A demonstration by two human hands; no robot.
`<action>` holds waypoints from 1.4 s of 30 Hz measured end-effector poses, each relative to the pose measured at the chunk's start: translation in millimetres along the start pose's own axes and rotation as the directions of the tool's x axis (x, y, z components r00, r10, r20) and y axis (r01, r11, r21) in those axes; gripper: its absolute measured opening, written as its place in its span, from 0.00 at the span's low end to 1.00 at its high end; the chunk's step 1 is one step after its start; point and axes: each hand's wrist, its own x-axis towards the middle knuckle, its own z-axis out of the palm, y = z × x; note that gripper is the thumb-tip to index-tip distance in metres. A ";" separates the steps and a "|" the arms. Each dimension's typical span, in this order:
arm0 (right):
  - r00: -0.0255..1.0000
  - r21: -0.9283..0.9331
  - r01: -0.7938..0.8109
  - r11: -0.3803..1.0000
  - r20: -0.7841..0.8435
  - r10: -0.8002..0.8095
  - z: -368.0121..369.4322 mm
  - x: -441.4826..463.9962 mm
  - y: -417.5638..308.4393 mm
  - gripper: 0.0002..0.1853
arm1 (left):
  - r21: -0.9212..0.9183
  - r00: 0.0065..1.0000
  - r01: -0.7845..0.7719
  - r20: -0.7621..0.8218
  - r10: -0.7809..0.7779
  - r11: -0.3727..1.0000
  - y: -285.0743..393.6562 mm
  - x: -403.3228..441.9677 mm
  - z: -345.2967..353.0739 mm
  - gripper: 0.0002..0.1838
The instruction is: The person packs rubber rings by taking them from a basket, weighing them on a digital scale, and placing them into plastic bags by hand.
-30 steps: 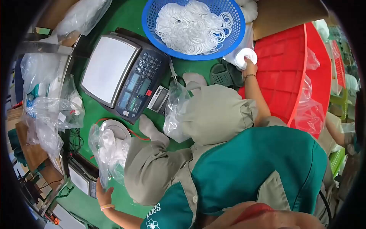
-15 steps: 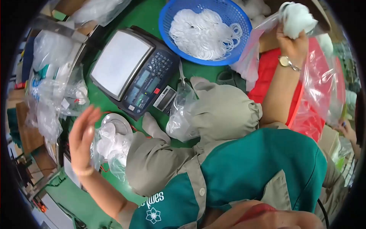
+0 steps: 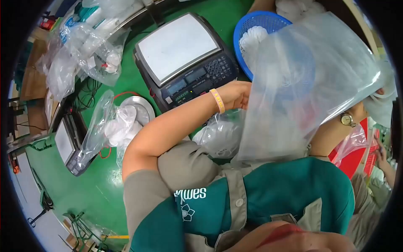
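A large clear plastic bag (image 3: 289, 96) spreads in front of my chest, over part of a blue basket (image 3: 238, 46) of white rings (image 3: 252, 37). My left hand (image 3: 237, 95), with a yellow wristband, has its fingers curled on the bag's left edge. On the right, beyond the bag, is my right hand (image 3: 359, 111), wearing a watch; the bag hides part of it. It holds a white bundle (image 3: 383, 107). Below my left hand lies a filled clear bag (image 3: 220, 136).
A scale (image 3: 178, 46) with a white plate stands left of the basket. A metal dish (image 3: 142, 110) and bagged white pieces (image 3: 121, 126) lie lower left, beside a second scale (image 3: 67, 143). Plastic bags (image 3: 90, 54) hang upper left. Another person's hand (image 3: 382, 155) shows at far right.
My left hand has come across from the left to the clear bag, which now spreads before me. My right hand has lowered with the white bundle. The view has shifted.
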 end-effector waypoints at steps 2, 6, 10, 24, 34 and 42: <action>0.915 0.682 -0.188 0.707 -0.140 0.379 -4.0 -6.5 -7.3 0.11 | 0.007 0.992 -0.124 0.013 0.124 0.992 -0.6 -0.8 -4.8 0.14; 0.917 0.578 -0.237 0.781 -0.133 0.377 1.5 -30.7 -7.5 0.14 | -0.110 0.988 0.156 0.038 -0.153 0.982 -7.9 4.2 -5.6 0.24; 0.919 0.538 -0.223 0.813 -0.162 0.360 5.9 -45.9 -2.4 0.16 | -0.116 0.999 0.007 0.052 -0.001 0.993 -28.1 17.1 9.7 0.16; 0.678 -0.637 0.068 0.767 -0.535 -0.505 55.0 -84.7 -52.7 0.22 | 0.478 0.831 -0.362 -0.224 0.510 0.800 86.7 26.1 43.0 0.10; 0.646 -0.940 0.034 0.340 -0.239 -0.725 27.7 -106.8 -44.0 0.15 | 0.495 0.889 -0.310 -0.151 0.432 0.812 104.0 43.8 68.8 0.06; 0.823 0.040 -0.431 0.901 -0.393 0.411 5.1 -126.0 19.7 0.18 | 0.620 0.942 -0.215 -0.072 0.327 0.755 55.9 43.6 166.4 0.16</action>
